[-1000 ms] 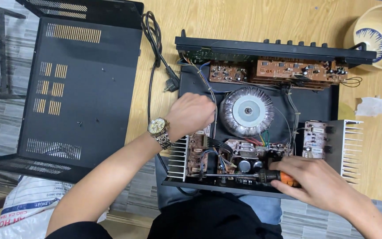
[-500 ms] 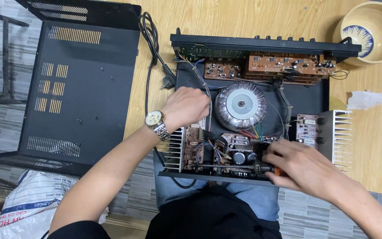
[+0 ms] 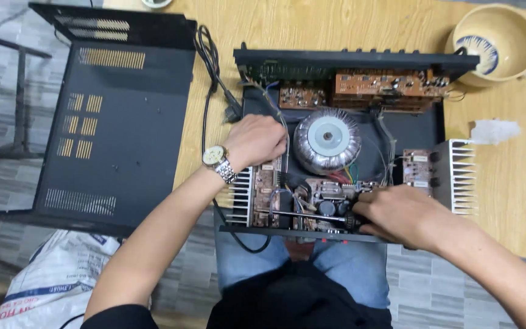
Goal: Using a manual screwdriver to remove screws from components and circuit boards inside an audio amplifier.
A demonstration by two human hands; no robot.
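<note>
An opened black amplifier chassis (image 3: 409,131) lies on a wooden table, with a round silver transformer (image 3: 327,140) in its middle and brown circuit boards (image 3: 391,85) along the far side. My left hand (image 3: 255,141), a metal watch on its wrist, rests curled on the chassis' left part, beside the transformer and above the left heat sink (image 3: 241,195). My right hand (image 3: 403,213) is shut on a screwdriver (image 3: 302,214) at the near edge. Its metal shaft points left across the near board, and my fingers hide the handle.
The removed black vented cover (image 3: 117,122) lies to the left, half off the table. A black power cord (image 3: 211,61) runs between the cover and the chassis. A cream bowl (image 3: 497,39) stands at the far right, a crumpled white scrap (image 3: 494,130) below it, and a finned heat sink (image 3: 461,173) at the right side.
My right hand has slid a little left along the near edge and now hides the screwdriver's orange handle. My left hand has stayed in place on the chassis.
</note>
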